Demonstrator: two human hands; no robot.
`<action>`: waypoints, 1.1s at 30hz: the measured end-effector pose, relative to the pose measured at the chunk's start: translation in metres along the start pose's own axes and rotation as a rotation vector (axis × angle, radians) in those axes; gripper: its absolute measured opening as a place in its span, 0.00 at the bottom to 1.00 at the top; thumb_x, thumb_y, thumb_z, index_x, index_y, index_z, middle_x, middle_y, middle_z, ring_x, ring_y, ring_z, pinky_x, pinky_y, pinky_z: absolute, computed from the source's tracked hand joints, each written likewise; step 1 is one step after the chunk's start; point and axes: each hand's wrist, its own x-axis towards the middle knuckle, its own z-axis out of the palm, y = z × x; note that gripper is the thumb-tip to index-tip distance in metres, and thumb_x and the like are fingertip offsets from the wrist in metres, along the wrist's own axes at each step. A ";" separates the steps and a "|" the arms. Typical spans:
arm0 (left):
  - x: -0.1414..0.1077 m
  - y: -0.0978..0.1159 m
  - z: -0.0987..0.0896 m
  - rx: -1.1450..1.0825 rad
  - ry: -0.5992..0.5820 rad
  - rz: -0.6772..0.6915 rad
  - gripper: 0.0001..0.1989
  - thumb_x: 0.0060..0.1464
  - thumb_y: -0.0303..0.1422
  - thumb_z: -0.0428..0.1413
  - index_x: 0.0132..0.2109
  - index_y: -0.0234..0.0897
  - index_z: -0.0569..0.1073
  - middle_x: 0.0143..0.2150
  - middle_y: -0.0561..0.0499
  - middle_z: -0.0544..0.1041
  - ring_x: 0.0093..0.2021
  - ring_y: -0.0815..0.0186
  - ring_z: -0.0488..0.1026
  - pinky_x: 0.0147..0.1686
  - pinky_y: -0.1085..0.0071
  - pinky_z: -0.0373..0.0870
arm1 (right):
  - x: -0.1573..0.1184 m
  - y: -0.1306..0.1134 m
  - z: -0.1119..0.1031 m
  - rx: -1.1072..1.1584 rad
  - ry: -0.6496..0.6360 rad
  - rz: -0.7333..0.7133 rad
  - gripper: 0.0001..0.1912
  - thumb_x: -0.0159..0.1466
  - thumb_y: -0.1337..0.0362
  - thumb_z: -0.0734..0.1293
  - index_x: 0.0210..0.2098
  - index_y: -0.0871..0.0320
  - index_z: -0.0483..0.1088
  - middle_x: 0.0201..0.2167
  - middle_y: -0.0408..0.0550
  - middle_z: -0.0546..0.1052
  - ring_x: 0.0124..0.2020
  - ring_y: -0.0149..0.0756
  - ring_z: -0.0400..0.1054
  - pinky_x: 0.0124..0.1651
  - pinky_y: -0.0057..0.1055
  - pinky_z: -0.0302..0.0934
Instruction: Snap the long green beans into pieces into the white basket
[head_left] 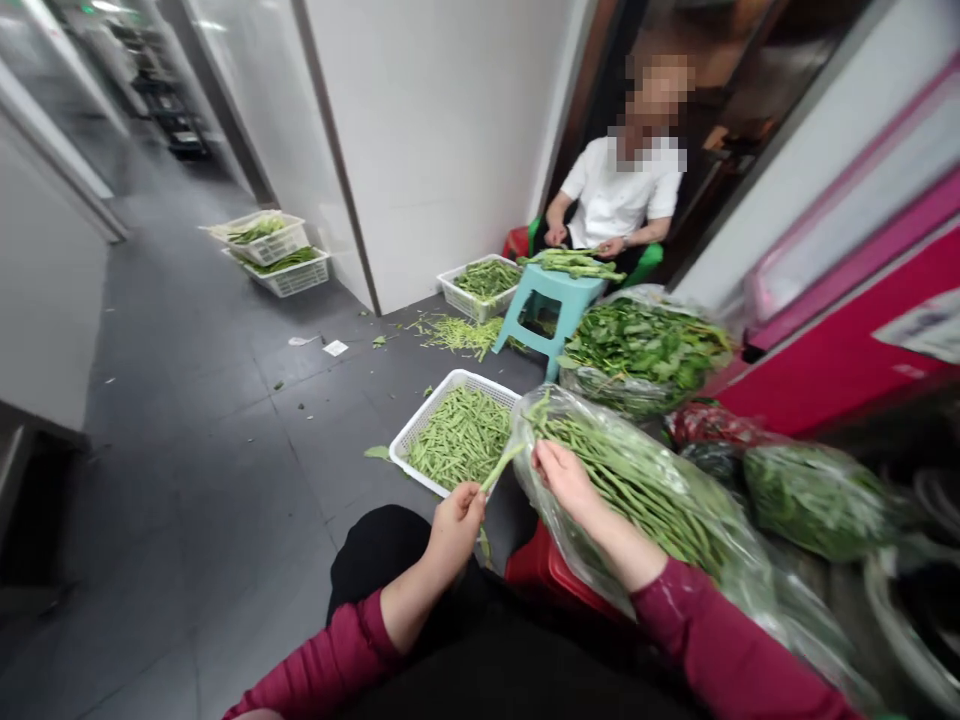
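Observation:
Pinched in my left hand is a pale green stem, which points up and right over the near right corner of a white basket. Cut green pieces fill that basket. My right hand is at the open end of a clear plastic bag of long green stems. Its fingers are closed together near the stem tips; whatever is between them is too small to make out. Under the bag shows a red stool.
A person in a white shirt sits behind a blue stool bearing green stalks. Beside it are a bag of leafy greens and another white basket. Two stacked baskets stand by the wall. Scraps dot the floor.

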 end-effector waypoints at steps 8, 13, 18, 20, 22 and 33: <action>-0.019 0.027 0.047 0.615 -0.355 0.546 0.14 0.56 0.35 0.44 0.44 0.41 0.71 0.37 0.47 0.75 0.37 0.65 0.70 0.38 0.71 0.64 | -0.093 0.018 -0.074 0.236 0.140 0.019 0.16 0.56 0.55 0.60 0.18 0.55 0.53 0.12 0.34 0.48 0.13 0.23 0.38 0.17 0.25 0.34; -0.013 0.061 0.069 1.005 -0.459 0.766 0.16 0.58 0.37 0.42 0.45 0.41 0.72 0.32 0.47 0.73 0.34 0.65 0.70 0.35 0.72 0.64 | -0.116 0.057 -0.116 -0.529 0.422 -0.070 0.15 0.52 0.62 0.63 0.13 0.57 0.56 0.13 0.41 0.59 0.19 0.28 0.52 0.23 0.26 0.44; 0.004 0.089 0.090 1.063 -0.571 0.825 0.16 0.57 0.38 0.44 0.44 0.42 0.73 0.33 0.46 0.73 0.36 0.65 0.69 0.37 0.71 0.63 | -0.110 0.073 -0.142 -0.539 0.515 0.118 0.07 0.49 0.69 0.67 0.29 0.55 0.70 0.32 0.48 0.72 0.30 0.34 0.64 0.31 0.29 0.53; 0.009 0.094 0.099 0.998 -0.716 0.850 0.15 0.56 0.40 0.46 0.45 0.44 0.73 0.33 0.47 0.74 0.37 0.65 0.69 0.38 0.71 0.61 | -0.113 0.064 -0.144 -0.187 0.366 0.093 0.11 0.52 0.62 0.66 0.36 0.57 0.69 0.37 0.51 0.72 0.32 0.33 0.65 0.33 0.29 0.57; 0.010 0.097 0.110 0.935 -0.849 0.860 0.15 0.55 0.41 0.48 0.44 0.44 0.74 0.33 0.48 0.74 0.38 0.65 0.69 0.40 0.71 0.60 | -0.120 0.054 -0.141 0.150 0.015 0.108 0.16 0.57 0.53 0.61 0.36 0.59 0.69 0.34 0.52 0.73 0.28 0.32 0.66 0.30 0.29 0.59; 0.044 0.141 0.124 0.624 -0.342 0.550 0.23 0.48 0.48 0.52 0.44 0.35 0.70 0.39 0.44 0.72 0.37 0.63 0.68 0.36 0.68 0.64 | -0.151 0.036 -0.140 0.503 -0.326 0.199 0.19 0.56 0.50 0.63 0.28 0.62 0.66 0.15 0.35 0.59 0.11 0.16 0.40 0.13 0.19 0.31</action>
